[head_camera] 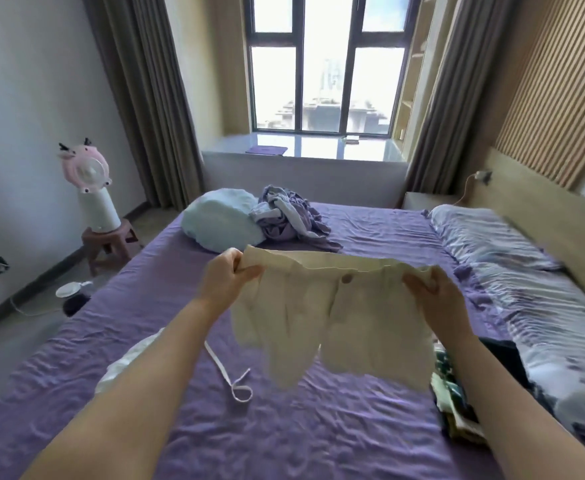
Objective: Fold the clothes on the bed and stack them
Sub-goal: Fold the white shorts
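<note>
Above the purple bed, the cream shorts hang by their waistband, stretched sideways between the left hand and right hand, both pinching it, legs dangling toward the sheet

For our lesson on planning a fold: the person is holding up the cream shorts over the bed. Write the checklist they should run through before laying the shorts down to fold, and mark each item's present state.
1. Both hands hold the waistband: left hand and right hand each grip one end of the cream shorts. Ok.
2. Shorts spread flat, legs hanging free: ok.
3. Landing spot on the purple sheet is free: not ok, a white strap lies below the shorts.
4. Button fastened: cannot tell.
5. Stack to add to: patterned clothes lie by the right arm; whether folded, cannot tell.
6. More clothes left: a purple heap waits near the pale blue pillow. Ok.
</note>
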A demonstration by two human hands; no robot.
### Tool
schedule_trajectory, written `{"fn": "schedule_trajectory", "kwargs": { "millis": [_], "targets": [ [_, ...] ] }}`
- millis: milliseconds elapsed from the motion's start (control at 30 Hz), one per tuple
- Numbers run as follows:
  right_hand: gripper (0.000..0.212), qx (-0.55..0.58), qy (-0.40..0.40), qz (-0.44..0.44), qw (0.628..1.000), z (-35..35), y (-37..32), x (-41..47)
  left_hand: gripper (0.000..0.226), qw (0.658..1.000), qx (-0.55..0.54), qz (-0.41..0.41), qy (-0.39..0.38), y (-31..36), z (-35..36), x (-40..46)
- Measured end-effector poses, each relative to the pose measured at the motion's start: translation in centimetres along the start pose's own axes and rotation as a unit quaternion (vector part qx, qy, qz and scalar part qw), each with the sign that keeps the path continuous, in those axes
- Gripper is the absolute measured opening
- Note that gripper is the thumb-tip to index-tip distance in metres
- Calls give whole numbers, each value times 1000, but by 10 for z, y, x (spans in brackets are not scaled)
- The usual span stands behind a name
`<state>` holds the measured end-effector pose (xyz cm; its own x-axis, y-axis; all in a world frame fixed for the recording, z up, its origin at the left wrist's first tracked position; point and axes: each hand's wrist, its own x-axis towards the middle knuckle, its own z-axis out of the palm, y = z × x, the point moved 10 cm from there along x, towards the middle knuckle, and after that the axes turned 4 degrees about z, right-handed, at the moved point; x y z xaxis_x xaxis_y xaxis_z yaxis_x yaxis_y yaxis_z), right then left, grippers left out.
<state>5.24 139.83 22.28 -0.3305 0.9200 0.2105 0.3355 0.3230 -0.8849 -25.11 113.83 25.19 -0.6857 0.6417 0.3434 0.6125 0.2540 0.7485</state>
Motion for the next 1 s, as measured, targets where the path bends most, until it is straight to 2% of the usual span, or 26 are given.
{"fn": "schedule_trajectory", "kwargs": {
  "millis": [67, 167, 233, 300, 367, 433, 533, 667, 767, 900, 1000],
  "targets": [
    [43, -33, 17, -36, 999, -14, -30, -1, 42, 999, 15, 51, 1, 28, -14, 4],
    [28, -36, 35, -44, 998, -35, -66, 2, 23, 996, 9, 74, -50, 52, -27, 11],
    [28, 9, -5, -33, 999, -39, -84, 5, 12, 993, -23, 88, -78, 61, -37, 13],
    [25, 39, -55, -35, 997, -37, -101, 3, 7, 993, -32, 88, -71, 65, -52, 14],
    [19, 16, -41, -57, 997, -41, -117, 0, 13, 997, -20, 72, -25, 65, -68, 14],
    [15, -10, 10, -82, 997, -49, -135, -3, 20, 998, 6, 57, 37, 65, -83, 12],
    [20, -27, 53, -115, 992, -52, -156, -10, 28, 989, 67, 93, 97, 76, -101, 6],
    [16, -40, 31, -122, 991, -45, -163, -16, 40, 975, 178, 110, 79, 75, -118, 11],
    [27, -88, -9, -121, 989, -27, -165, -22, 42, 963, 232, 125, 54, 69, -118, 17],
    [32, -72, -4, -89, 993, -14, -159, -26, 36, 976, 181, 114, 48, 62, -116, 30],
    [13, -62, 4, -44, 997, -3, -151, -28, 26, 990, 109, 74, 54, 54, -109, 34]
  ]
}}
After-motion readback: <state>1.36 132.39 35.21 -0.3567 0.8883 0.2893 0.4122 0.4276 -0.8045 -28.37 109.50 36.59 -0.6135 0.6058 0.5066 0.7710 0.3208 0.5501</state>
